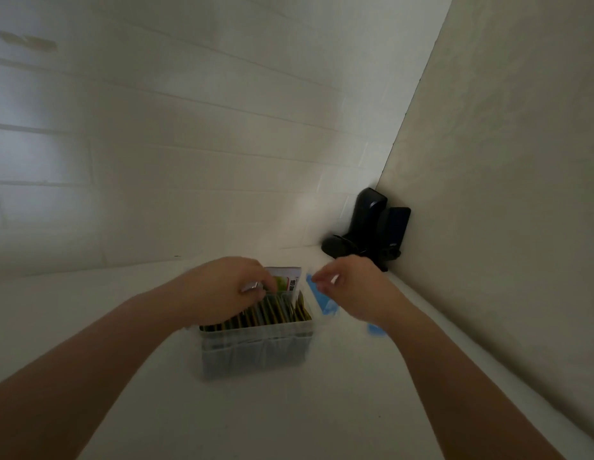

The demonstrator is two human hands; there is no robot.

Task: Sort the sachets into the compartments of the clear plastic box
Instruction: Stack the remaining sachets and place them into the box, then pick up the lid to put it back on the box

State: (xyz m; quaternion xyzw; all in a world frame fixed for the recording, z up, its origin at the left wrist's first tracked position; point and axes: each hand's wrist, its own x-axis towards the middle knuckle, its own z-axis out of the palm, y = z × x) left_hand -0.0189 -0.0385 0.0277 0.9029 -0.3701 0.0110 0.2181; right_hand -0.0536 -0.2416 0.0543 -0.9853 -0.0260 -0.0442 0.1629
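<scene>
A white counter (305, 410) runs into a corner where a pale tiled wall (156, 144) meets a plain wall, and a dark device (368, 227) stands in that corner, beyond and to the right of the clear plastic box (255, 353). The box sits on the counter between the two forearms, its front wall blurred and greyish, its long axis running left to right. Inside it, sachets (275, 315) stand upright on edge in a close row, showing thin yellow-green and pale edges that point away from the camera. The left hand (222, 290) reaches over the box's left half, palm down, fingers curled round a silvery sachet (250, 287) at the box's far edge; a white sachet (285, 282) with a green print stands up just right of those fingers. The right hand (348, 287) hovers just right of the box, fingers loosely bent, seemingly pinching the top of a blue sachet (319, 297) that slants down toward the counter, though blur makes the hold uncertain. Another blue scrap (375, 328) shows under the right wrist
</scene>
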